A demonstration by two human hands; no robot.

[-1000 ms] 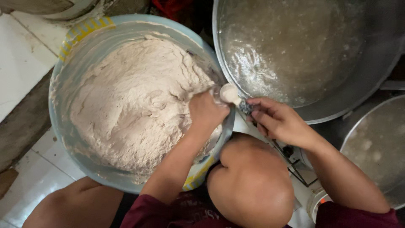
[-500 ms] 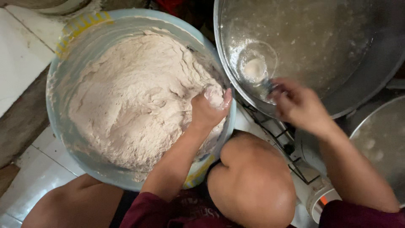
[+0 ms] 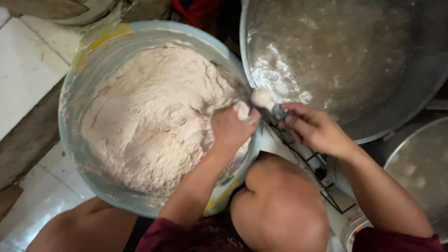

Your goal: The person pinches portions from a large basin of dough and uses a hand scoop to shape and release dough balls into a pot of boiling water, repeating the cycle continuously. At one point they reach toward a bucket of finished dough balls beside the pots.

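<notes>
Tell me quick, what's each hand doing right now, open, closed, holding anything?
Left hand: closed on a lump of dough at the edge of the blue bowl.
Right hand: closed on the handle of a small spoon loaded with dough.

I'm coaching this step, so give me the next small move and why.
Probably drop the lump off the spoon into the pan: the right hand holds it loaded at the pan's rim, while the left hand rests in the dough.

One blue basin (image 3: 84, 60), two metal pans (image 3: 396, 102), one spoon (image 3: 263, 99).
</notes>
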